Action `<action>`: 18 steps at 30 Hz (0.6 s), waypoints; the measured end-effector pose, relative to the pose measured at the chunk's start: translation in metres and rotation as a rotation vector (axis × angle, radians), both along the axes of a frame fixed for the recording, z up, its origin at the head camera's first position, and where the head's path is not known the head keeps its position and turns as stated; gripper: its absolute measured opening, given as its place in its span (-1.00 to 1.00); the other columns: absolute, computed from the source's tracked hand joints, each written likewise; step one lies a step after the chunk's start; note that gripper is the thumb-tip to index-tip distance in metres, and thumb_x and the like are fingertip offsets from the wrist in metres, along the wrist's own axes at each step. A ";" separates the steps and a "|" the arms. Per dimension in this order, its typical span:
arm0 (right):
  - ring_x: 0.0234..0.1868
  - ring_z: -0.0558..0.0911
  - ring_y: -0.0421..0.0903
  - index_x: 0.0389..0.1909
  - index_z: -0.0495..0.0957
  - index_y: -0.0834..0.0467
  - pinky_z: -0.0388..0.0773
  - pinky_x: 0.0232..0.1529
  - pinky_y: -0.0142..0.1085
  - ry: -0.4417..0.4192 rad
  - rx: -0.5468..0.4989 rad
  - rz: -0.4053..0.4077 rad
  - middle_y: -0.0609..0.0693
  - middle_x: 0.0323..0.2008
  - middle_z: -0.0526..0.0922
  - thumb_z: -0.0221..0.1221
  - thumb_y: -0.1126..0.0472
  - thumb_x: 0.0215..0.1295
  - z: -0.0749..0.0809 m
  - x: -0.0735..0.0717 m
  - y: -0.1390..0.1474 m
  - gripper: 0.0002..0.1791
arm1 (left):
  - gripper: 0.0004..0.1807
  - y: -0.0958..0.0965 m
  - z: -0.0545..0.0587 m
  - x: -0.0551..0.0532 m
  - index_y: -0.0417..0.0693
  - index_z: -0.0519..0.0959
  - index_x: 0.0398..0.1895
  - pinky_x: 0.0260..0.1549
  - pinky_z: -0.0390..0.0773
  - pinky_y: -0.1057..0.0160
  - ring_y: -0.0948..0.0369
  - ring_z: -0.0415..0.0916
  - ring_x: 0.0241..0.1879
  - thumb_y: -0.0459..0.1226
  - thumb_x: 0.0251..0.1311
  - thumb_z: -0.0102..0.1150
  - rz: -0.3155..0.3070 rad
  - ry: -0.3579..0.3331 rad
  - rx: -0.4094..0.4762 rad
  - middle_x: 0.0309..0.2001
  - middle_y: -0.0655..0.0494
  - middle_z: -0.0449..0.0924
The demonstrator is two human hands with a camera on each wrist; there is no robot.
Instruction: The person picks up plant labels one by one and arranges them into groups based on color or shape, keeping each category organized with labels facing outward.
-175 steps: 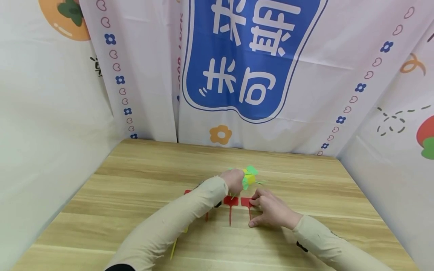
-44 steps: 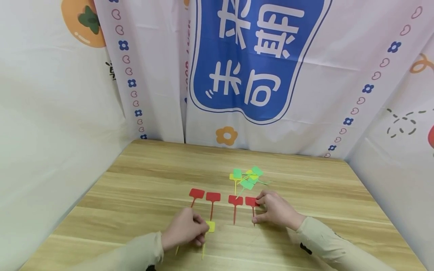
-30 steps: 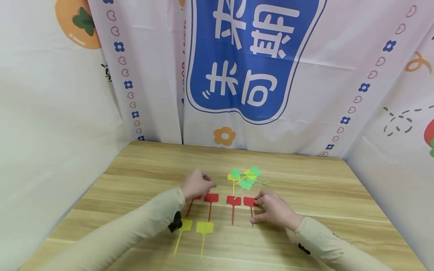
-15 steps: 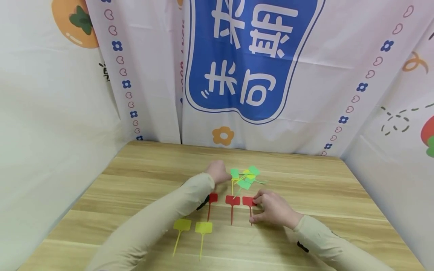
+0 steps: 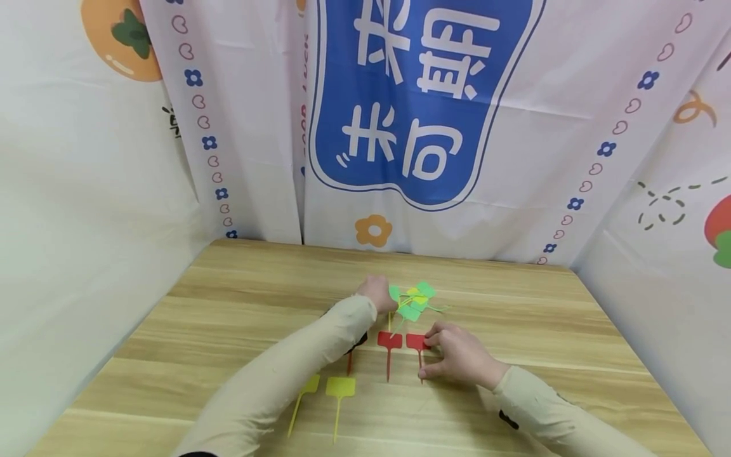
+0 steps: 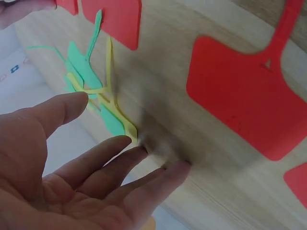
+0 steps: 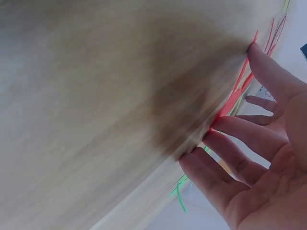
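Note:
My left hand [image 5: 377, 293] hovers at the left side of a loose pile of T-shaped plant labels, green [image 5: 409, 312] and yellow [image 5: 419, 299]. In the left wrist view its thumb and fingers are apart, with nothing between them. My right hand [image 5: 459, 354] rests on the table, fingertips touching the head of the rightmost red plant label [image 5: 415, 341] and thumb by its stem tip. Another red label [image 5: 390, 341] lies just left of it. Farther left, other red labels are mostly hidden by my left arm; one large red head [image 6: 244, 91] shows in the left wrist view.
Two yellow plant labels lie nearer me, one [image 5: 341, 386] in full view, the other [image 5: 310, 384] partly behind my left sleeve. The wooden table [image 5: 514, 292] meets printed white cloth walls [image 5: 257, 127] at the back and sides.
My left hand set a second yellow label down beside the first one in front, let go, and moved back and right to the pile. My right hand has stayed at the red label.

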State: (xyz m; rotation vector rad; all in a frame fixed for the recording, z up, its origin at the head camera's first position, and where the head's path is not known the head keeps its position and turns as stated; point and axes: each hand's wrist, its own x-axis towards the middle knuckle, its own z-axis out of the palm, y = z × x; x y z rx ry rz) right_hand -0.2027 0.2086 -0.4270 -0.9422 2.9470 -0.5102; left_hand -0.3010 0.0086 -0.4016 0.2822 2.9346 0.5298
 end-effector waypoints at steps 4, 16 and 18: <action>-0.14 0.60 -0.04 -0.11 0.69 0.35 0.58 -0.11 -0.12 0.009 -0.003 0.004 0.00 -0.12 0.60 0.51 -0.15 -0.09 -0.001 0.000 0.001 -0.30 | -0.69 0.002 -0.005 0.000 -0.11 0.54 -0.50 -0.56 0.48 0.29 0.21 0.41 -0.53 -0.17 -0.06 0.52 -0.004 0.027 0.000 -0.50 0.11 0.48; -0.14 0.59 -0.03 -0.11 0.68 0.38 0.58 -0.11 -0.11 0.010 -0.018 0.013 0.03 -0.12 0.60 0.52 -0.11 -0.08 0.000 0.002 0.000 -0.31 | -0.69 0.000 -0.007 0.000 -0.11 0.55 -0.51 -0.59 0.51 0.26 0.19 0.43 -0.53 -0.30 -0.20 0.58 -0.048 0.046 -0.025 -0.48 0.10 0.50; -0.14 0.59 -0.03 -0.11 0.68 0.38 0.58 -0.10 -0.11 0.006 -0.020 0.012 0.04 -0.12 0.60 0.52 -0.11 -0.08 0.000 0.002 0.000 -0.32 | -0.69 -0.002 -0.008 -0.001 -0.10 0.53 -0.52 -0.60 0.49 0.27 0.20 0.41 -0.54 -0.31 -0.18 0.57 -0.065 0.048 -0.023 -0.49 0.10 0.49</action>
